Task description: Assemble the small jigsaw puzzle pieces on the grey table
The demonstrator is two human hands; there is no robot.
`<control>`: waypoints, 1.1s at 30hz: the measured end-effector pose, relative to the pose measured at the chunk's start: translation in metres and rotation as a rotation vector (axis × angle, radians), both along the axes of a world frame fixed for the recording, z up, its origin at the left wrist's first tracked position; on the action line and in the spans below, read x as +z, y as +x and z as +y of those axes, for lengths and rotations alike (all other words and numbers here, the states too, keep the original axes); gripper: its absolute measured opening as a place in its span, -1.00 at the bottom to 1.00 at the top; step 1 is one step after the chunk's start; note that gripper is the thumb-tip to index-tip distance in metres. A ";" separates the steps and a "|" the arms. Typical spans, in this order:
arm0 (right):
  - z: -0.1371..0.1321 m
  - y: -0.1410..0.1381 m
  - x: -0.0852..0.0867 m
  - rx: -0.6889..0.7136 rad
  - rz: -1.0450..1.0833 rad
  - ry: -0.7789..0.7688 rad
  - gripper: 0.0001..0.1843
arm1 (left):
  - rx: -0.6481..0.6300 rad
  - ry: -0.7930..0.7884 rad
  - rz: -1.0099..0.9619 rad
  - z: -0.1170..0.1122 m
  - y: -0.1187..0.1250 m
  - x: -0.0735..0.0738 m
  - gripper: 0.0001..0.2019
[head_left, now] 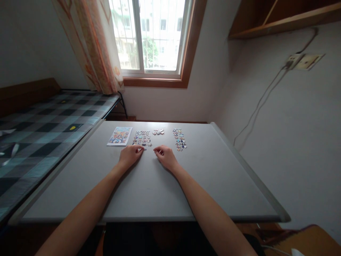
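Note:
My left hand (130, 155) rests on the table at the near edge of a block of jigsaw puzzle pieces (142, 137). Its fingers are pinched together at a small puzzle piece (145, 149). To the right, my right hand (166, 156) is closed in a pinch just above the table; what its fingertips hold, if anything, is too small to tell. Beyond the hands lies a small cluster of pieces (159, 132). A longer strip of pieces (179, 139) spreads past the right hand. Left of the block lies a colourful picture sheet (119, 136).
The white table (213, 185) has raised rails along its left and right sides. A bed with a checked cover (66, 110) stands at the left. Ahead are a curtain (93, 46) and a window (160, 35). A cable (255, 106) hangs on the right wall.

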State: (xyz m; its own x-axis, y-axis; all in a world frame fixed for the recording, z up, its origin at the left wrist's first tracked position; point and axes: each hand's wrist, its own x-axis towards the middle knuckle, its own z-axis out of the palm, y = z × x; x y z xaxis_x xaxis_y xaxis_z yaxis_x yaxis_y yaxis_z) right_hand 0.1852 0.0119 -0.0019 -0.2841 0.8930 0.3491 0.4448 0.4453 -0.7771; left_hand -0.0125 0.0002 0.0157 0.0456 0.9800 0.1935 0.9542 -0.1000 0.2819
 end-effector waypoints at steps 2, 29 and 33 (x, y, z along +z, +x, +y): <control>0.000 0.000 0.000 -0.002 0.000 -0.003 -0.82 | 0.004 -0.009 -0.003 0.000 0.001 0.000 -0.71; -0.001 0.000 -0.004 -0.062 -0.101 0.066 -0.77 | -0.423 -0.114 -0.070 -0.007 0.011 0.000 -0.66; -0.001 0.002 -0.003 -0.128 -0.235 0.093 -0.66 | -0.416 -0.127 -0.080 -0.008 0.011 0.003 -0.67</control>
